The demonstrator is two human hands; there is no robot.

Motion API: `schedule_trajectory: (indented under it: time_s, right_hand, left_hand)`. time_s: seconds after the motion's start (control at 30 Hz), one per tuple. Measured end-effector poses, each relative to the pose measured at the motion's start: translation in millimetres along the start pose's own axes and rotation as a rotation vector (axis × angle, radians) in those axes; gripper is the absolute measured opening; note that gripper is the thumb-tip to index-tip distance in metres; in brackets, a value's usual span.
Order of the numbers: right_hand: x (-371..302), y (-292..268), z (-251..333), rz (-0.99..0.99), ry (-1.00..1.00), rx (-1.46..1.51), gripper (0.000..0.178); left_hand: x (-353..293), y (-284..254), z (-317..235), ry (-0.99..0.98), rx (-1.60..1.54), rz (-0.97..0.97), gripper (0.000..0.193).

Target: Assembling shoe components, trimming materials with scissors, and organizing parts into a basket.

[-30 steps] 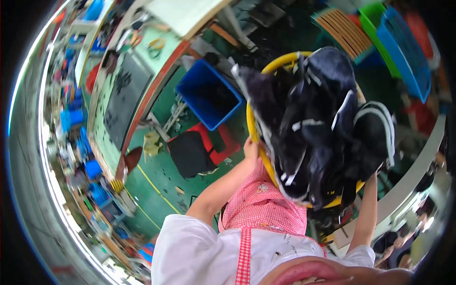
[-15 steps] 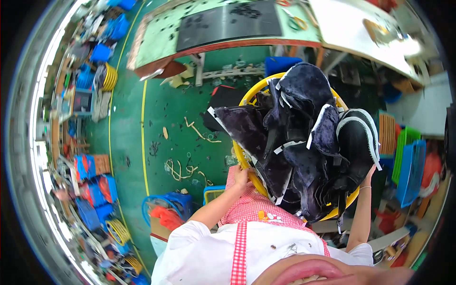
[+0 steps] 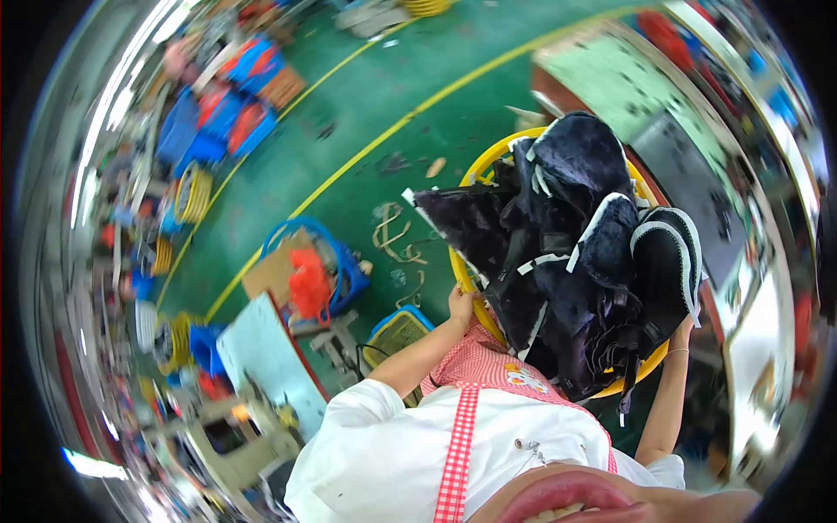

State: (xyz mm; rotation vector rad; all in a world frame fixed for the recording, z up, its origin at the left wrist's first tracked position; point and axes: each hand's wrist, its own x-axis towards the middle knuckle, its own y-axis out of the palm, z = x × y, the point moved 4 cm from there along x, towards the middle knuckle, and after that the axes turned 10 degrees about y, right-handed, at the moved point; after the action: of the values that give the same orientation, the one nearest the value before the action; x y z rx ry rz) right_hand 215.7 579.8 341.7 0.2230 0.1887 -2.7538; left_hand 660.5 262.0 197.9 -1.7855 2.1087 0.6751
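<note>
I carry a round yellow plastic basket (image 3: 490,155) in front of my body. It is heaped with black shoe-upper pieces (image 3: 571,288), many lined with dark fur and edged with white strips. Some pieces stick out past the rim; a curved one (image 3: 664,261) with a white toothed edge leans out on the right. My left hand (image 3: 462,305) is closed on the basket's left rim. At the lower right, my right hand (image 3: 683,334) is at the basket's side, its fingers mostly hidden behind the basket and the pieces.
A green-topped workbench (image 3: 602,74) with a black mat (image 3: 693,187) stands beyond the basket to the right. Cream strips (image 3: 392,235) lie on the green floor. At lower left are a blue tub (image 3: 349,270), a yellow crate (image 3: 392,340), a pale tabletop (image 3: 270,353) and a sewing machine (image 3: 231,436).
My body has turned left with the basket still held. The workbench has swung to the right of the view, and the tub, pale tabletop and sewing machine have come in at left.
</note>
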Motion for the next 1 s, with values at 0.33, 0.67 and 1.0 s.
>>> schedule_trajectory:
  time_s: [0.33,0.67,1.0]
  right_hand:
    - [133,154,39,0.28,-0.11,-0.416,0.04]
    - [168,344,35,0.743,-0.52,-0.946,0.048]
    - [254,400,-43,0.832,-0.469,-0.874,0.043]
  left_hand:
    - [-113,-25,4,-0.022,-0.188,-0.442,0.028]
    - [-136,-43,124,-0.025,-0.379,-0.815,0.048]
    - [-178,-8,81,-0.166,-0.346,-0.877,0.049]
